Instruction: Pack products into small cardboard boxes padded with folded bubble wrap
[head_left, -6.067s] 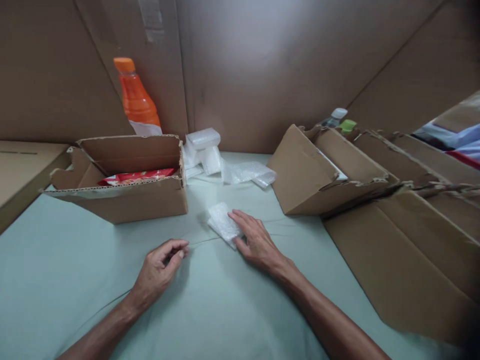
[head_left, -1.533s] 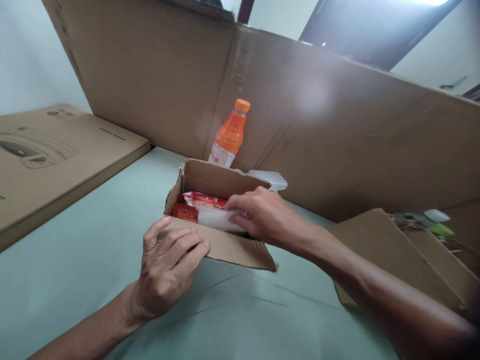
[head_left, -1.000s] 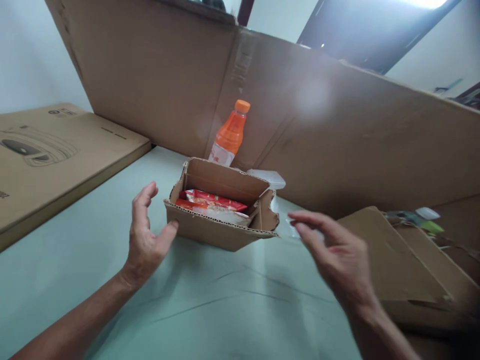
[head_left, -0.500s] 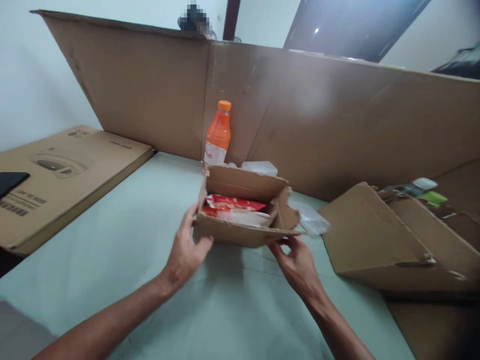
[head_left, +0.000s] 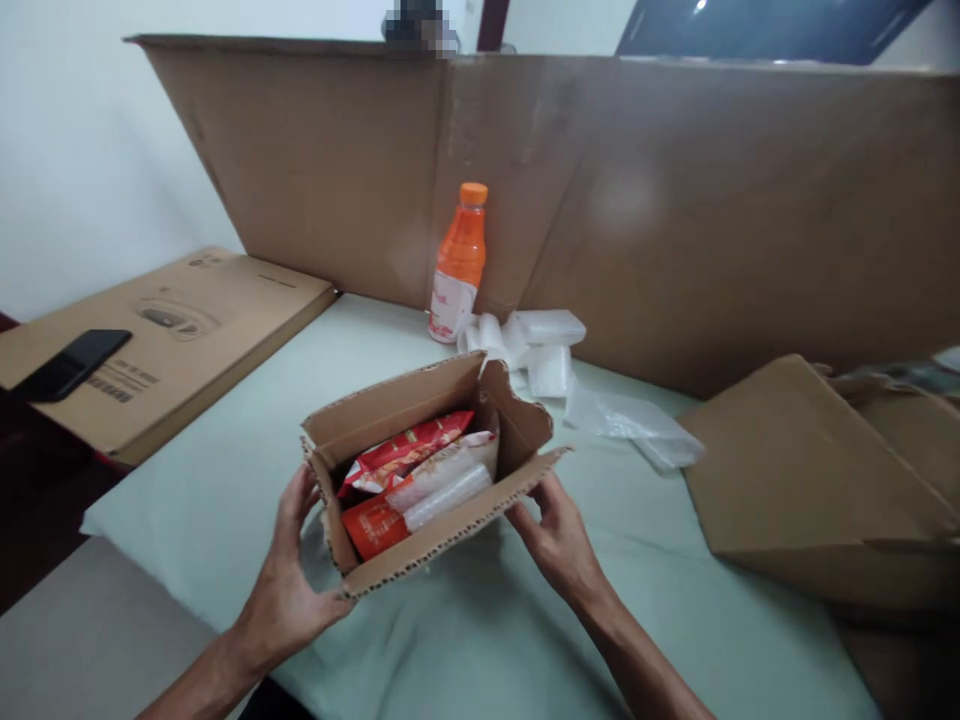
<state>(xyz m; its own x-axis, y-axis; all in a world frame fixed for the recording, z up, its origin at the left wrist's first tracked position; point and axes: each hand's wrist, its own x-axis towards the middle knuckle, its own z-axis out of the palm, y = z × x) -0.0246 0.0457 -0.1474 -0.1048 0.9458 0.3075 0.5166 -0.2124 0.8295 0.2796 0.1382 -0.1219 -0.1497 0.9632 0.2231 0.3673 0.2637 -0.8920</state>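
Between my hands is a small open cardboard box [head_left: 420, 385], turned at an angle with its top facing me. My left hand [head_left: 289, 580] grips its left end, thumb at the near corner and fingers around the far side. At the right end, my right hand [head_left: 555, 535] holds the near lower side; some of its fingers are hidden behind the cardboard. Inside lie a red snack packet [head_left: 416, 440], a white and orange packet [head_left: 375, 525] and a roll of bubble wrap [head_left: 450, 497]. The box's right edge is torn and uneven.
An orange bottle [head_left: 459, 260] stands by the tall cardboard panel [head_left: 315, 170]. Pieces of bubble wrap [head_left: 630, 415] lie behind the box. A bigger cardboard box [head_left: 802, 470] is at right. On the left, a phone [head_left: 75, 365] rests on a flat carton [head_left: 247, 310].
The small box has come nearer to me and leftward, turning and tilting so more of its contents show. Both hands moved with it. My view has shifted too.
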